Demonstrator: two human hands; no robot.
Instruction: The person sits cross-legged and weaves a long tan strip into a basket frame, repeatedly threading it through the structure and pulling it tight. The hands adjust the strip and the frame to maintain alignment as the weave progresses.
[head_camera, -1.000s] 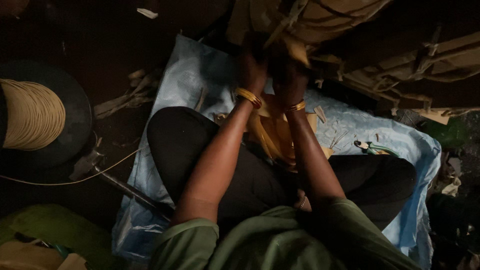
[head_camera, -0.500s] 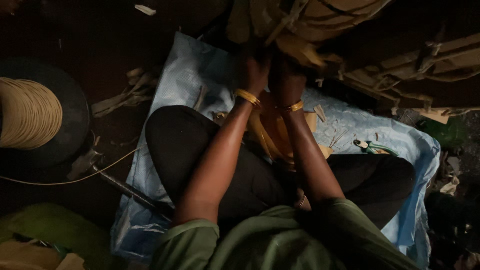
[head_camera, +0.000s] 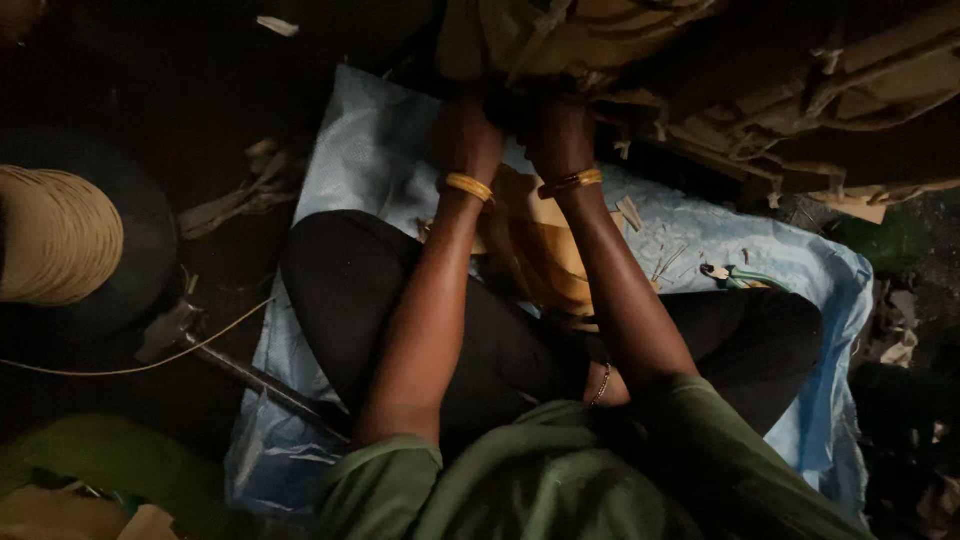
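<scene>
Both hands, left hand (head_camera: 465, 135) and right hand (head_camera: 560, 135), seemingly clamped on the woven cane frame (head_camera: 600, 40).

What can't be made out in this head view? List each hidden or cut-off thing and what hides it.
- Fingers of the left hand and right hand: lost in deep shadow under the tan woven cane piece.
- Tan woven cane piece: cut off by the top edge.
- Spool of tan cord: cut off by the left edge.
- Small green-handled tool on the blue plastic sheet: too small and dim to identify.
</scene>
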